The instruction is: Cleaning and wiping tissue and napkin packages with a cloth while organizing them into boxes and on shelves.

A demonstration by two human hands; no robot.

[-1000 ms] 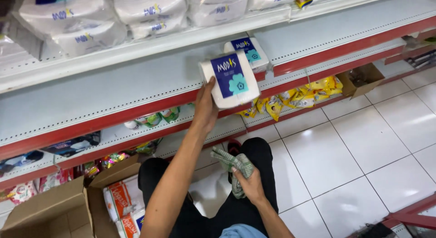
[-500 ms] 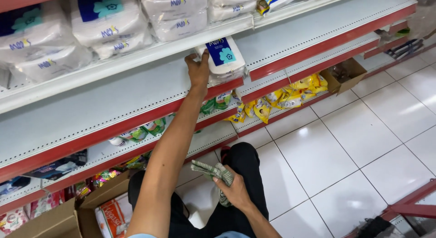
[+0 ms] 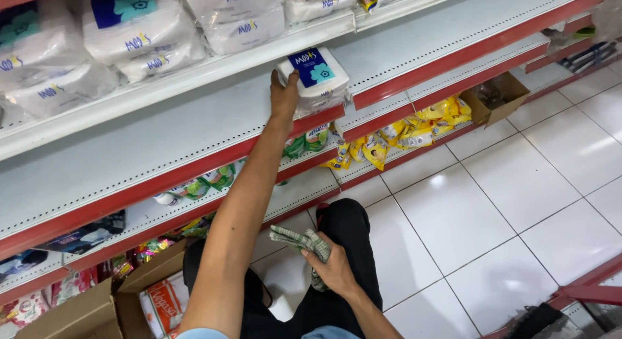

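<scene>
- Since the earlier frame, the left hand (image 3: 284, 98) has carried the white tissue pack (image 3: 314, 79) up from mid-air onto the grey shelf (image 3: 194, 128); the right hand has stayed low.
- Nearest, the right hand (image 3: 334, 268) is closed around a folded grey-green cloth (image 3: 301, 240) above the knee.
- At lower left, open cardboard boxes (image 3: 97, 306) hold an orange and white package (image 3: 162, 303).
- Yellow packets (image 3: 414, 128) lie on the lower shelf.
- Further away, the left grip clasps the tissue pack by its left side; its dark blue square label faces up, and the pack rests at the red shelf edge.
- Farthest, similar white packs (image 3: 142, 34) are stacked on the top shelf.
</scene>
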